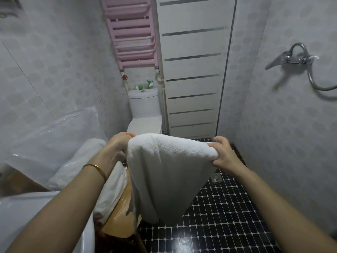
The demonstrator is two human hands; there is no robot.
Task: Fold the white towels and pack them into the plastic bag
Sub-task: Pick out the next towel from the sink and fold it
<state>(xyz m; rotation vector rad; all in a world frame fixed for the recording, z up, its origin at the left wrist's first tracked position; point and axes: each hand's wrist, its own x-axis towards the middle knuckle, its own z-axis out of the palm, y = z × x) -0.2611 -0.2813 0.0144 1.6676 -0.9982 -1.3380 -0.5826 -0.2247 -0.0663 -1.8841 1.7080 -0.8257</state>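
Folding under way: left hand (119,143) and right hand (223,155), fingers curled, grip the hanging white terry towel (164,172); clear plastic bag (54,136) appears partly packed.

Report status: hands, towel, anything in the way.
Left hand and right hand grip white towel at top edge, rest hanging. Plastic bag to the left. Nothing seen in the way.
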